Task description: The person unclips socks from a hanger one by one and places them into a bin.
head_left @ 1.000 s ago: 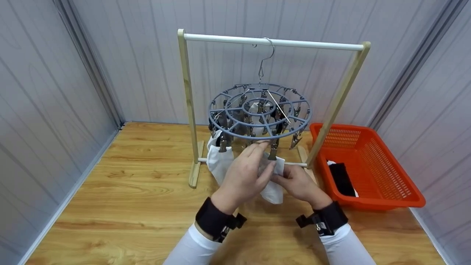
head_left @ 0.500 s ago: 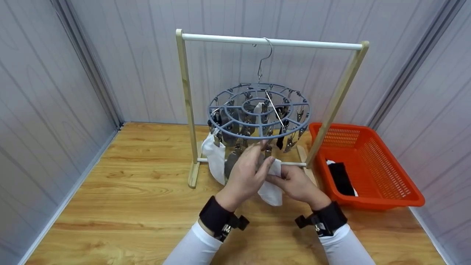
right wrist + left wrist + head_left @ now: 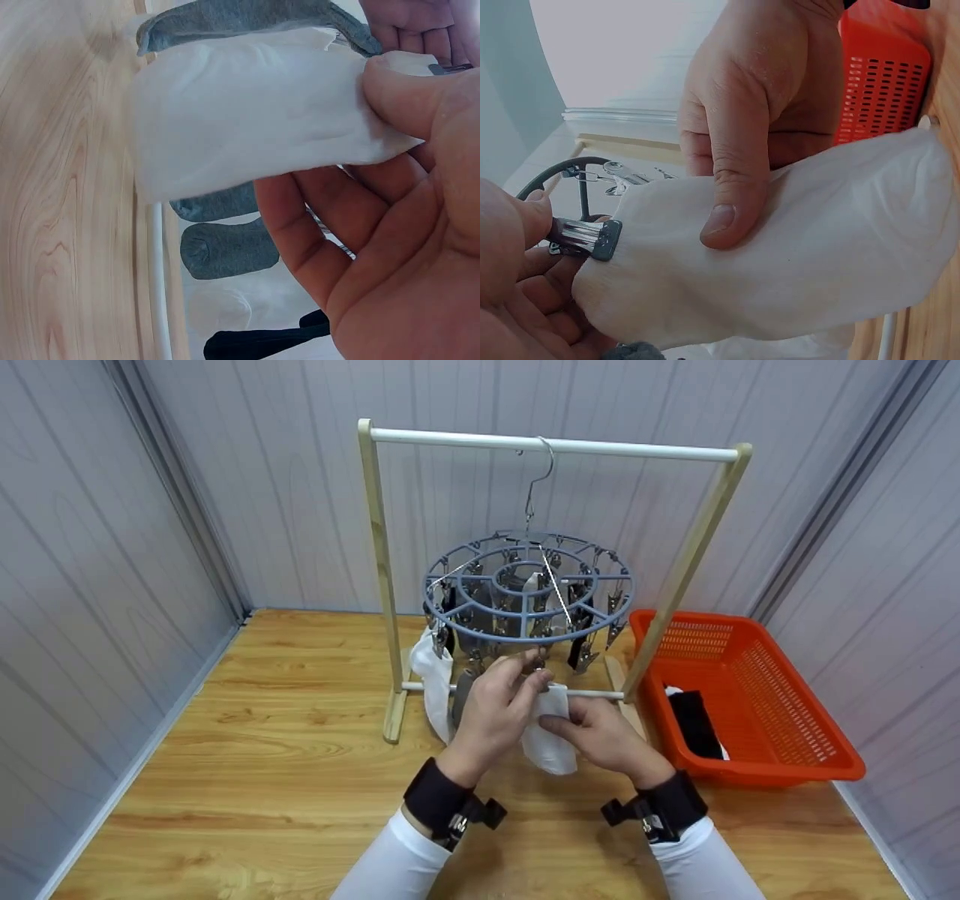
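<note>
A white sock [image 3: 549, 739] hangs in front of the round grey clip hanger [image 3: 523, 638]. My right hand [image 3: 606, 733] pinches it below the cuff, thumb on the near face and fingers behind, as the right wrist view shows. At the cuff, my left hand [image 3: 491, 712] pinches a metal clip [image 3: 585, 236] between thumb and fingers. The clip's dark tips bite the cuff edge in the left wrist view. Beside the left hand hang another white sock [image 3: 433, 679] and a grey sock [image 3: 461, 694], partly hidden by that hand.
The hanger hooks over the white rail [image 3: 645, 449] of a wooden stand [image 3: 380, 547]. Grey socks [image 3: 229, 251] and a black sock [image 3: 262, 343] hang farther back. At right, an orange basket [image 3: 806, 769] holds a black and white item [image 3: 696, 724]. Several unused clips [image 3: 613, 607] dangle from the ring.
The hanger has turned, its front side moving left with the clip and the hanging white sock. Both hands keep near the front sock; the left thumb has come closer onto the clip.
</note>
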The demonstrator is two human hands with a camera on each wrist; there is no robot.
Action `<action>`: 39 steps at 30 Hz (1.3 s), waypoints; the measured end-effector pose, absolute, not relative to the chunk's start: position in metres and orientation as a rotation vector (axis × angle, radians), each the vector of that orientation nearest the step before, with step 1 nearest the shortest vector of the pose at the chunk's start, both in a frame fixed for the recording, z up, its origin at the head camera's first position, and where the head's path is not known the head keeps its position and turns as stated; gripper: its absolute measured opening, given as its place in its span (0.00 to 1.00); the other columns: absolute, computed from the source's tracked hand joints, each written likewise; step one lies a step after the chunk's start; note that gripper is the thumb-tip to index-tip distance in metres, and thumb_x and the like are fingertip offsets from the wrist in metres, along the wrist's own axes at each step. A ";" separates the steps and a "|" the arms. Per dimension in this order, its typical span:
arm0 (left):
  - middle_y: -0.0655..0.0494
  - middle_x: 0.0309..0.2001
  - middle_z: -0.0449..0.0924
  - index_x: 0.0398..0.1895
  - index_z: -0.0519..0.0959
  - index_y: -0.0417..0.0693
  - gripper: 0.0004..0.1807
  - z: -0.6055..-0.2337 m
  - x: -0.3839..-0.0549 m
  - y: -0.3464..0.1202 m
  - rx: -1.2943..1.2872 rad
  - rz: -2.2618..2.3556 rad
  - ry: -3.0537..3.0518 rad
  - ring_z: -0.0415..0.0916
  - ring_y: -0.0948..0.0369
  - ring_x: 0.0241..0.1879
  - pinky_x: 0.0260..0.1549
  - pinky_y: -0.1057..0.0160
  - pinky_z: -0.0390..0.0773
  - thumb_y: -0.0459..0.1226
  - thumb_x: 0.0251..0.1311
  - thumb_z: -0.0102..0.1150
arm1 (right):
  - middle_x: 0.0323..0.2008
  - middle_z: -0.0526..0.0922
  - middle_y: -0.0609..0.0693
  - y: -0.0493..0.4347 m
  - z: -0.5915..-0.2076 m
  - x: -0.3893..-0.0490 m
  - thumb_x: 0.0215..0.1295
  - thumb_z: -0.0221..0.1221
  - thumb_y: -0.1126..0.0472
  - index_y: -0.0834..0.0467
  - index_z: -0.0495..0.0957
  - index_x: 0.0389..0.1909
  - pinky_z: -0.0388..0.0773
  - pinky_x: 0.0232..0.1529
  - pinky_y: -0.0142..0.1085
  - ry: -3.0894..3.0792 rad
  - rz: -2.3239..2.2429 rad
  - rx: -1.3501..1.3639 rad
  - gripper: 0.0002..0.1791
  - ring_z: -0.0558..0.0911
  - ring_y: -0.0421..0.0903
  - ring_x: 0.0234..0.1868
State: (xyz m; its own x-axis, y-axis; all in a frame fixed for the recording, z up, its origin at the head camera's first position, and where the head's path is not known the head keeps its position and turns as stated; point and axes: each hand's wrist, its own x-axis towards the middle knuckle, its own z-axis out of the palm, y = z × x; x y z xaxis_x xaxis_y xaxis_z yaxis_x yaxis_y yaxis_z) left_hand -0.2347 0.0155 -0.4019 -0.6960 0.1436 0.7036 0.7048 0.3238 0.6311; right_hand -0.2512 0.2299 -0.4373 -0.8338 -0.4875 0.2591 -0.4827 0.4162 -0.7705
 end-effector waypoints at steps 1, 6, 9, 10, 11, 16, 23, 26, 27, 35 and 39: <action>0.47 0.48 0.89 0.62 0.86 0.35 0.16 -0.402 -0.235 0.015 -0.736 -1.386 -2.060 0.86 0.54 0.48 0.49 0.55 0.87 0.36 0.80 0.65 | 0.55 0.91 0.52 0.230 -0.437 -0.251 0.82 0.66 0.56 0.58 0.88 0.63 0.89 0.54 0.46 2.634 -1.437 -0.905 0.16 0.90 0.49 0.52; 0.48 0.47 0.88 0.58 0.87 0.37 0.14 -0.401 -0.234 0.016 -0.729 -1.430 -2.039 0.86 0.55 0.48 0.50 0.58 0.88 0.37 0.79 0.67 | 0.57 0.91 0.52 0.229 -0.436 -0.250 0.84 0.63 0.56 0.59 0.86 0.65 0.89 0.56 0.48 2.627 -1.456 -0.909 0.17 0.90 0.49 0.54; 0.48 0.47 0.89 0.56 0.88 0.37 0.13 -0.402 -0.234 0.016 -0.735 -1.437 -2.015 0.87 0.55 0.48 0.50 0.58 0.88 0.37 0.78 0.68 | 0.56 0.91 0.53 0.229 -0.436 -0.249 0.85 0.63 0.56 0.59 0.87 0.64 0.89 0.55 0.47 2.632 -1.460 -0.901 0.17 0.90 0.50 0.54; 0.48 0.47 0.89 0.56 0.88 0.36 0.13 -0.402 -0.234 0.015 -0.738 -1.436 -2.005 0.87 0.55 0.48 0.50 0.58 0.88 0.36 0.77 0.69 | 0.56 0.91 0.53 0.229 -0.435 -0.249 0.85 0.63 0.56 0.59 0.87 0.64 0.89 0.55 0.47 2.632 -1.460 -0.902 0.17 0.90 0.50 0.54; 0.48 0.46 0.89 0.56 0.89 0.36 0.13 -0.402 -0.234 0.015 -0.739 -1.432 -1.997 0.87 0.55 0.47 0.50 0.58 0.88 0.36 0.77 0.69 | 0.56 0.91 0.53 0.229 -0.435 -0.249 0.85 0.63 0.56 0.59 0.87 0.64 0.88 0.55 0.47 2.634 -1.460 -0.901 0.16 0.90 0.50 0.54; 0.48 0.44 0.91 0.53 0.91 0.37 0.12 -0.402 -0.234 0.014 -0.750 -1.414 -1.965 0.88 0.55 0.46 0.48 0.57 0.88 0.37 0.75 0.71 | 0.55 0.91 0.53 0.229 -0.435 -0.248 0.84 0.63 0.56 0.59 0.88 0.63 0.88 0.54 0.46 2.634 -1.458 -0.901 0.16 0.90 0.50 0.53; 0.53 0.43 0.92 0.49 0.93 0.42 0.10 -0.401 -0.234 0.013 -0.751 -1.436 -1.966 0.87 0.59 0.45 0.44 0.58 0.87 0.39 0.74 0.73 | 0.55 0.91 0.53 0.230 -0.434 -0.247 0.85 0.62 0.56 0.58 0.88 0.63 0.89 0.53 0.45 2.626 -1.444 -0.906 0.16 0.90 0.50 0.53; 0.54 0.41 0.92 0.48 0.94 0.42 0.10 -0.401 -0.234 0.013 -0.740 -1.453 -1.962 0.87 0.59 0.43 0.42 0.59 0.87 0.39 0.74 0.73 | 0.55 0.91 0.53 0.230 -0.434 -0.248 0.85 0.62 0.57 0.59 0.88 0.63 0.89 0.53 0.44 2.624 -1.443 -0.903 0.15 0.90 0.50 0.53; 0.54 0.40 0.92 0.48 0.94 0.42 0.09 -0.400 -0.234 0.013 -0.739 -1.460 -1.958 0.87 0.59 0.43 0.42 0.59 0.87 0.39 0.74 0.73 | 0.55 0.91 0.54 0.230 -0.434 -0.249 0.85 0.62 0.57 0.59 0.88 0.63 0.88 0.53 0.44 2.620 -1.444 -0.904 0.15 0.90 0.50 0.53; 0.55 0.38 0.91 0.47 0.94 0.43 0.09 -0.400 -0.234 0.013 -0.739 -1.450 -1.944 0.87 0.59 0.41 0.40 0.60 0.87 0.39 0.74 0.73 | 0.53 0.91 0.55 0.232 -0.435 -0.249 0.85 0.63 0.58 0.61 0.88 0.61 0.88 0.52 0.43 2.619 -1.431 -0.888 0.15 0.89 0.51 0.51; 0.55 0.37 0.92 0.47 0.94 0.42 0.09 -0.401 -0.234 0.014 -0.726 -1.434 -1.931 0.88 0.59 0.40 0.41 0.59 0.87 0.39 0.74 0.73 | 0.52 0.92 0.54 0.234 -0.434 -0.250 0.84 0.63 0.58 0.60 0.89 0.58 0.88 0.51 0.41 2.633 -1.411 -0.883 0.13 0.89 0.50 0.50</action>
